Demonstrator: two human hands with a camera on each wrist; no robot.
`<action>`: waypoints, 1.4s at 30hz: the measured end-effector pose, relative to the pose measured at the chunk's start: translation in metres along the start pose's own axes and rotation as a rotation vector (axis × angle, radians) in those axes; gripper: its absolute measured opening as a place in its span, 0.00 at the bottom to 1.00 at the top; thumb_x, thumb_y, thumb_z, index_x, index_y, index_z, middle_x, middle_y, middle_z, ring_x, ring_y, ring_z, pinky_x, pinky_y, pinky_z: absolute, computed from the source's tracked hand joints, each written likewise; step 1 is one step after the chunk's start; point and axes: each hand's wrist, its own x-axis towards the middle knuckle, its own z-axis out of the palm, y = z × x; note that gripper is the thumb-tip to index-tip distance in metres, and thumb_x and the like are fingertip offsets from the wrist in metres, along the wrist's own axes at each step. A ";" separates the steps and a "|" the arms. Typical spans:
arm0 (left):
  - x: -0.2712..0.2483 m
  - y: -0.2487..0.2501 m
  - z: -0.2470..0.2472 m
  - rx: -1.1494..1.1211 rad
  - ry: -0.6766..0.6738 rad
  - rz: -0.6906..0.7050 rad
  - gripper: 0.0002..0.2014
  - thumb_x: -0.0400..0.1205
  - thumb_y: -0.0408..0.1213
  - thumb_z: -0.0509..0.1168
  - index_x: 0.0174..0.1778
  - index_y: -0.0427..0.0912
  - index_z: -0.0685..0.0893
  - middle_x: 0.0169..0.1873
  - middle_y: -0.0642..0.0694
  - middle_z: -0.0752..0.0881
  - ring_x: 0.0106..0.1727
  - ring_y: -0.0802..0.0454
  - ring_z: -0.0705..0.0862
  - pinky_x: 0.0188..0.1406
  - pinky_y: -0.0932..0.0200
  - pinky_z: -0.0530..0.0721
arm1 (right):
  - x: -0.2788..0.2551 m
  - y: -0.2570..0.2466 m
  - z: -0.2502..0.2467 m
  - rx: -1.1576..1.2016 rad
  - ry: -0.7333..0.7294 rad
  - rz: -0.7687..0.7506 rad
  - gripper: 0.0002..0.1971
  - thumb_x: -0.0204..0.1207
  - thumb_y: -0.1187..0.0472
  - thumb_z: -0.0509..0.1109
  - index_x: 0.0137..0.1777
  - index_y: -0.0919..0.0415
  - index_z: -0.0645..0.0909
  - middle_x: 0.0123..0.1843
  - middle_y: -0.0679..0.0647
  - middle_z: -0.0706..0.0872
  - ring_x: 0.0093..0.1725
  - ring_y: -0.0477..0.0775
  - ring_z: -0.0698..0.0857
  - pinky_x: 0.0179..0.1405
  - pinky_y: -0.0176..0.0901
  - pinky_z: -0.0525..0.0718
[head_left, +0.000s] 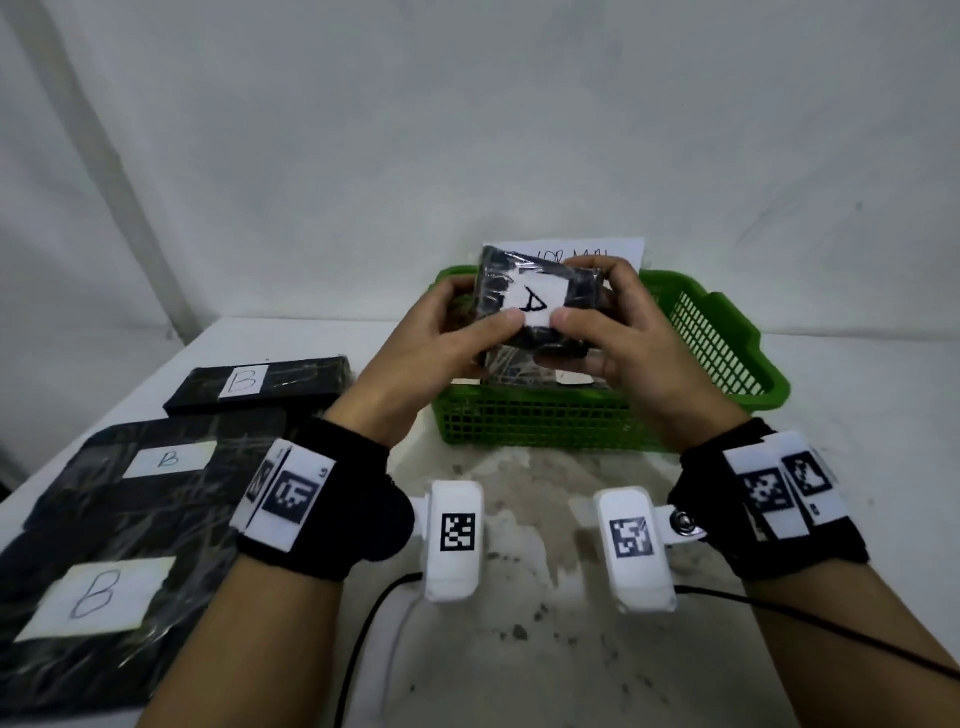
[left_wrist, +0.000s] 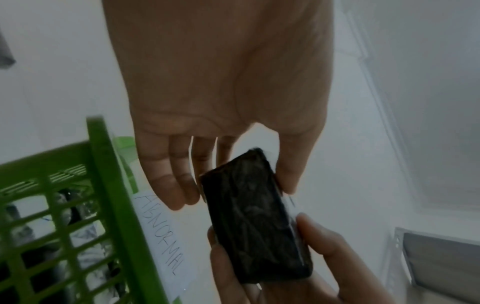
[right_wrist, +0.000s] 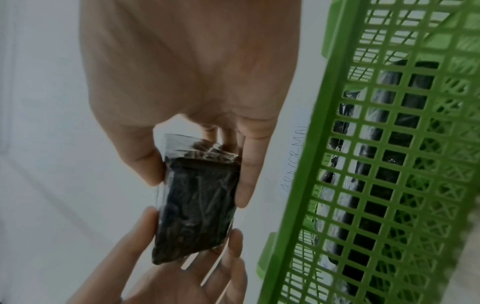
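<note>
A small black plastic-wrapped packet (head_left: 540, 301) with a white label marked "A" is held up above the green basket (head_left: 727, 364). My left hand (head_left: 447, 332) grips its left side, thumb on the label's lower edge. My right hand (head_left: 613, 332) grips its right side, thumb beside the left thumb. In the left wrist view the packet (left_wrist: 254, 214) shows its dark back between the fingers and thumb of my left hand (left_wrist: 228, 185). The right wrist view shows the packet (right_wrist: 197, 201) pinched by my right hand (right_wrist: 197, 168), with left fingers (right_wrist: 228, 251) under it.
Three black packets marked "B" lie on the white table at the left: (head_left: 260, 384), (head_left: 166, 462), (head_left: 98, 597). The basket holds more dark wrapped packets (right_wrist: 389, 144). A paper sign reading "ABNORMAL" (left_wrist: 161, 234) stands behind the basket. Cables (head_left: 363, 639) trail over the table's near part.
</note>
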 end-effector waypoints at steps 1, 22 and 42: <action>-0.002 0.001 0.000 0.016 -0.036 0.002 0.23 0.79 0.43 0.73 0.70 0.50 0.76 0.56 0.52 0.88 0.49 0.59 0.89 0.42 0.60 0.87 | 0.000 -0.001 -0.001 0.012 -0.016 0.019 0.20 0.82 0.68 0.70 0.72 0.58 0.72 0.58 0.50 0.89 0.54 0.54 0.91 0.46 0.52 0.92; -0.008 0.003 -0.008 0.012 -0.200 -0.019 0.25 0.74 0.37 0.74 0.69 0.42 0.81 0.62 0.45 0.89 0.60 0.47 0.89 0.58 0.52 0.87 | -0.013 -0.011 0.001 -0.189 0.031 -0.034 0.34 0.76 0.58 0.79 0.81 0.44 0.71 0.73 0.53 0.81 0.65 0.51 0.89 0.59 0.49 0.90; -0.007 -0.001 -0.002 0.083 -0.135 0.097 0.15 0.82 0.33 0.68 0.65 0.45 0.85 0.52 0.54 0.91 0.50 0.61 0.88 0.42 0.60 0.86 | -0.018 -0.014 0.004 -0.356 0.125 -0.101 0.23 0.78 0.60 0.78 0.70 0.57 0.77 0.49 0.57 0.94 0.43 0.55 0.94 0.35 0.48 0.90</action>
